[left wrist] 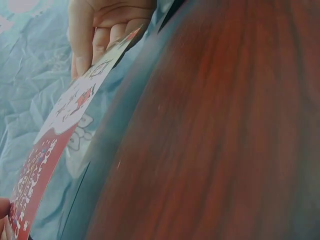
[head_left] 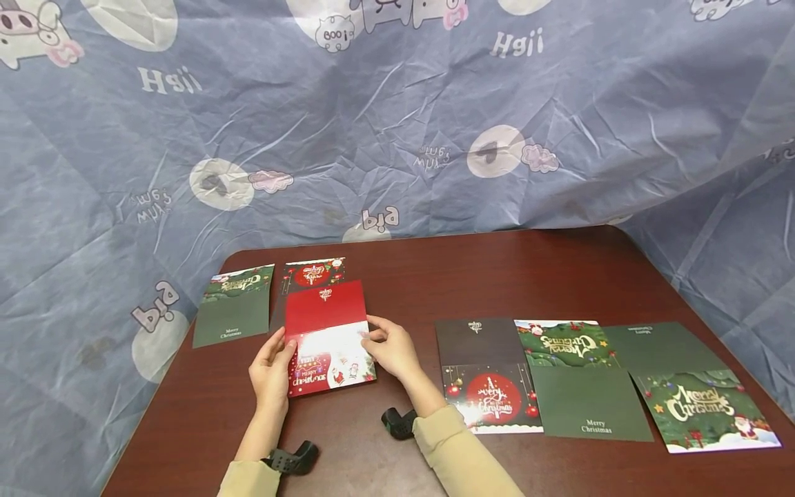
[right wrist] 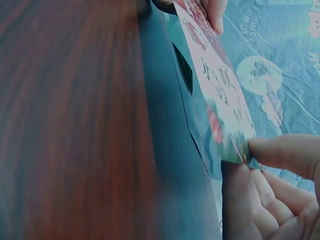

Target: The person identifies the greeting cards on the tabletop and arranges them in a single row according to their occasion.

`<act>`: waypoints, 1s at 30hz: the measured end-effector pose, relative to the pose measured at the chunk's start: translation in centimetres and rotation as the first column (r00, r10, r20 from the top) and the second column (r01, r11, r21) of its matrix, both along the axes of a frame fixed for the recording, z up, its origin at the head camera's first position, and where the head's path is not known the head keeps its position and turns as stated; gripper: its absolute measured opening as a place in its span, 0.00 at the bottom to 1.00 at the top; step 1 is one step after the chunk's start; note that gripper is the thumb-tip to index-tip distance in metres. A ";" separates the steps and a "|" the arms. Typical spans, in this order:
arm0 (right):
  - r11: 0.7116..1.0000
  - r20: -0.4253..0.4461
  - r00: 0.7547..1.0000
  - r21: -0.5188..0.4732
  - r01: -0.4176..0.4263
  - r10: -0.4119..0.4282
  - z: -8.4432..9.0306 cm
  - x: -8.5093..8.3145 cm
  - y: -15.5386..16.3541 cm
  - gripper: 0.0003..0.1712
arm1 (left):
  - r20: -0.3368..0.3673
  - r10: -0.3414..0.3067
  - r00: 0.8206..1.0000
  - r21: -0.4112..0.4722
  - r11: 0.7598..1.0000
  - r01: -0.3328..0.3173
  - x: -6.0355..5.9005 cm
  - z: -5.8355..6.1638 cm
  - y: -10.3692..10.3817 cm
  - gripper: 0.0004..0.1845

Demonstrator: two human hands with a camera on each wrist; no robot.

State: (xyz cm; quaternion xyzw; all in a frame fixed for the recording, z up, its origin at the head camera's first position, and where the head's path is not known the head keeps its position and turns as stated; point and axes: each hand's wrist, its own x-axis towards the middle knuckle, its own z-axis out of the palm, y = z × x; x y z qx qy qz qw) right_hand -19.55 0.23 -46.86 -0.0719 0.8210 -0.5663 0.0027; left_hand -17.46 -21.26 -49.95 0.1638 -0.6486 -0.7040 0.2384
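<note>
A red and white Christmas card (head_left: pixel 329 345), unfolded into two panels, is held above the table by both hands. My left hand (head_left: pixel 270 366) pinches its left edge, thumb on the printed face. At the opposite edge my right hand (head_left: pixel 391 348) pinches the card, thumb on top and fingers beneath, as the right wrist view shows near the card's corner (right wrist: pixel 235 145). The lower panel carries gold lettering and small figures; the upper one is plain red with a small emblem. Behind it lies a dark card with a red ornament (head_left: pixel 313 274), partly covered in the head view.
A green card (head_left: pixel 232 307) lies at the table's far left. On the right, a dark card (head_left: pixel 491 393), a green card (head_left: pixel 584 400) and another green card (head_left: pixel 702 404) lie unfolded in a row. A blue patterned cloth (head_left: pixel 397 124) hangs behind the brown table (head_left: pixel 397 455).
</note>
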 end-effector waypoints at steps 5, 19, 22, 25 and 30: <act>0.996 -0.006 0.997 0.043 0.080 -0.080 -0.1 -0.2 0.8 0.25 | -0.059 0.012 0.998 -0.015 1.000 -0.013 -1.0 -0.4 1.4 0.18; 0.981 0.060 0.979 -0.003 0.196 -0.196 -0.2 -1.3 2.8 0.30 | -0.130 -0.039 0.991 0.005 0.999 0.041 -3.6 0.7 5.5 0.17; 0.980 0.073 0.978 -0.003 0.198 -0.197 -0.2 -1.6 3.1 0.33 | -0.121 -0.049 0.991 -0.023 0.999 0.047 -3.5 1.7 6.3 0.16; 0.983 0.090 0.980 -0.019 0.182 -0.179 -0.2 -1.8 3.4 0.36 | -0.123 -0.046 0.991 -0.077 0.996 0.037 -3.6 2.4 7.0 0.16; 0.985 0.110 0.982 -0.063 0.162 -0.154 -0.1 -2.1 3.8 0.37 | -0.135 -0.029 0.990 -0.145 0.989 0.009 -4.2 2.9 7.8 0.15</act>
